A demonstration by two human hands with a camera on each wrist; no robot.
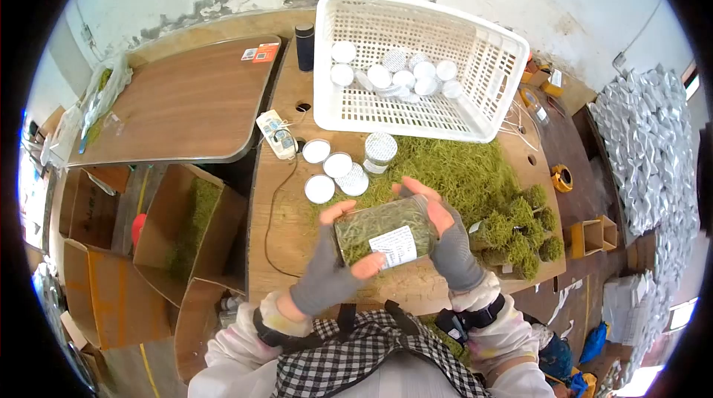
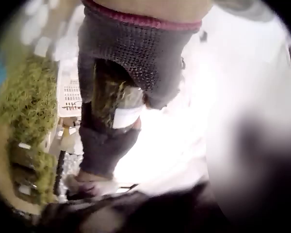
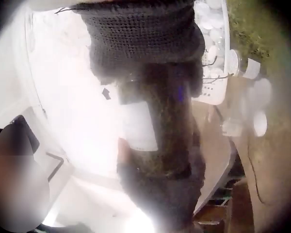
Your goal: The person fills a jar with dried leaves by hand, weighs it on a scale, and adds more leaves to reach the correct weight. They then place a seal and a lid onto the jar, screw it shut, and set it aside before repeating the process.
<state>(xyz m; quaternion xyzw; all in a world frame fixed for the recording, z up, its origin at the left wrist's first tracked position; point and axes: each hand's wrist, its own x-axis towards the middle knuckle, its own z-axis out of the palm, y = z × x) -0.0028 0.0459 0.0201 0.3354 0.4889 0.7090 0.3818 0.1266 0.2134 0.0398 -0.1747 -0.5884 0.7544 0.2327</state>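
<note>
A clear jar packed with green moss lies sideways between my two hands, above the table's front. Its white printed label faces up toward me. My left hand, in a grey fingerless glove, grips the left end, thumb across the jar's near side by the label. At the other end, my right hand, gloved the same way, holds the jar with fingers around its far side. Both wrist views show the jar spanning the two gloves. Beyond it lies a heap of loose moss.
Several round white lids lie left of a lidded jar. A white plastic basket with more lids stands behind. Moss-topped jars cluster at right. A cable runs along the left; cardboard boxes stand below.
</note>
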